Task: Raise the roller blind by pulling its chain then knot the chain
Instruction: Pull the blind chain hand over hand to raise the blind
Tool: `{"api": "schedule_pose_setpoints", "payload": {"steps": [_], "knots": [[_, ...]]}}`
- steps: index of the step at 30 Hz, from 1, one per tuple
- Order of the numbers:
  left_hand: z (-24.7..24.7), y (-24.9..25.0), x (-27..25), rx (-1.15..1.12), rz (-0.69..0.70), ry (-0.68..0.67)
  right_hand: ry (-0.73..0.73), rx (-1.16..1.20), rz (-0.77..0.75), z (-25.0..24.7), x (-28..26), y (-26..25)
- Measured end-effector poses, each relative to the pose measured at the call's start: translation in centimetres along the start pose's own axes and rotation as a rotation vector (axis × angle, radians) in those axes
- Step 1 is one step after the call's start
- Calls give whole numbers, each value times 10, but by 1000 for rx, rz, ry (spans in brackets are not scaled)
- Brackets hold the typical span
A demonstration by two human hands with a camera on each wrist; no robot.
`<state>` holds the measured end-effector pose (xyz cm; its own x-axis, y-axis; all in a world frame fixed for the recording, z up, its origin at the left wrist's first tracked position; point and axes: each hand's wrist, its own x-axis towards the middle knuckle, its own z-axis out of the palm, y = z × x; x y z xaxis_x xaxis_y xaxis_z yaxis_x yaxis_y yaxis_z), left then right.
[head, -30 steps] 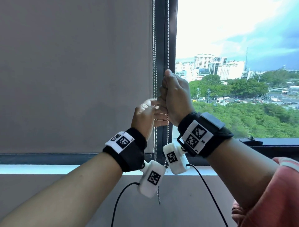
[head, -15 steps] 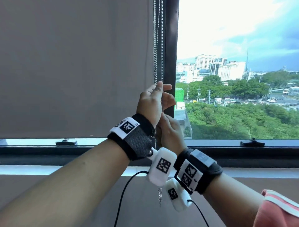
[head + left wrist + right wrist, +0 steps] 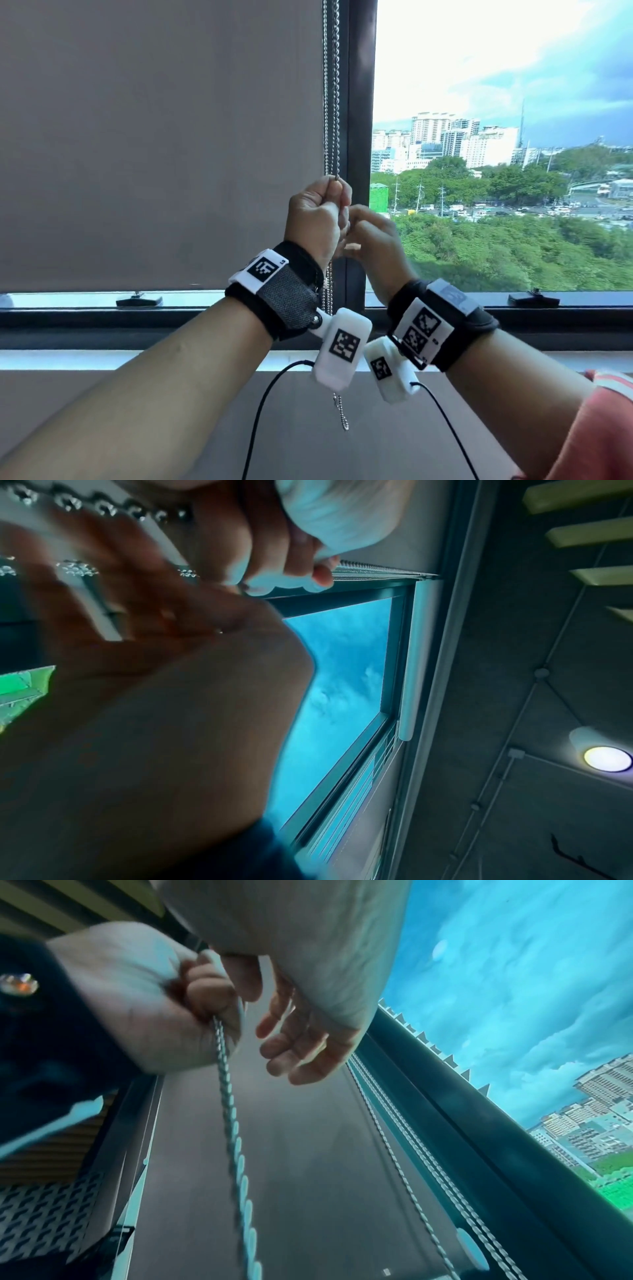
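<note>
The roller blind (image 3: 161, 144) is covering the left pane, its bottom edge sitting just above the sill. The chain (image 3: 331, 102) is hanging beside the frame. The left hand (image 3: 317, 219) is fisting around it. Only the right wrist view is showing the right hand (image 3: 301, 1047) with fingers spread loosely, gripping nothing.

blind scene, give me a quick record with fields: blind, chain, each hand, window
blind: grey, lowered, bottom edge a little above the sill
chain: beaded metal, hangs at the blind's right edge, tail dangles below the wrists
left hand: fist gripping the chain
right hand: beside the left, fingers loosely open, not gripping the chain
window: right pane uncovered, city and trees outside
</note>
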<state>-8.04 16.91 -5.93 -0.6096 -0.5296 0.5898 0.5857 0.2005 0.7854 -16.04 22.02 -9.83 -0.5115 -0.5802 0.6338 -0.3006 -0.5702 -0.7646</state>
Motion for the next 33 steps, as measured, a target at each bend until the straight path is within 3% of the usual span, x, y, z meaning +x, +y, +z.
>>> {"api": "schedule_pose_setpoints", "payload": {"steps": [6,11,17,27,33], "knots": [[4,-9,-13,-18,-27,7,106,-13,-118,12,25,-44],[0,-23,-22,-57,-92,-20,63,53,-25,29,32,-66],[-10,-26,-33,29,-88,-53,57,168,98,37,31,-63],[-22,-31,-39,69,-148,-116,44,258,100,41,23,-63],[-21,-28,-36,77,-96,-111,90,232,57,35,14,-49]]}}
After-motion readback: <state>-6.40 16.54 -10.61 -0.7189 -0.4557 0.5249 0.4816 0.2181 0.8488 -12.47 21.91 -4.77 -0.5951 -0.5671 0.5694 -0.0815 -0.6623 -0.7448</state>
